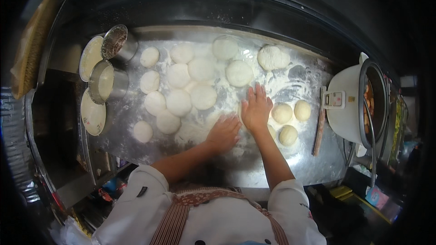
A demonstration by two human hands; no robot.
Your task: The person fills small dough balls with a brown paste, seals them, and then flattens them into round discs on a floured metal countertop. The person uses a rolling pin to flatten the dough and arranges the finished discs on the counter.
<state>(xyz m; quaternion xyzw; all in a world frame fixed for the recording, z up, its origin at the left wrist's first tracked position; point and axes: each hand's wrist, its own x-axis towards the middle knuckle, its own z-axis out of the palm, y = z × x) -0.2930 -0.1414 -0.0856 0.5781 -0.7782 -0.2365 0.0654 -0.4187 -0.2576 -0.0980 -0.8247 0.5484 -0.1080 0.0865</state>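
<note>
My left hand [224, 133] lies palm down, low over the floured steel counter [211, 163], its fingers stretched out and slightly blurred. Beside it, my right hand [256, 109] is also flat with extended fingers. A pale edge of dough [240, 113] shows between the two hands, mostly hidden by the right one. Several flattened dough rounds [178, 102] spread out to the left, some overlapping. Just beyond my right fingertips is another flattened round [239, 73]. Smaller dough balls [282, 113] sit right of my right hand, one of them partly covered by the wrist.
A lumpy dough piece [272, 57] rests at the back right. Near the right edge lies a wooden rolling pin [319, 122], beside a white cooker [344, 105] holding food in liquid with a ladle. Metal containers [117, 83] and shallow bowls [93, 112] line the left edge.
</note>
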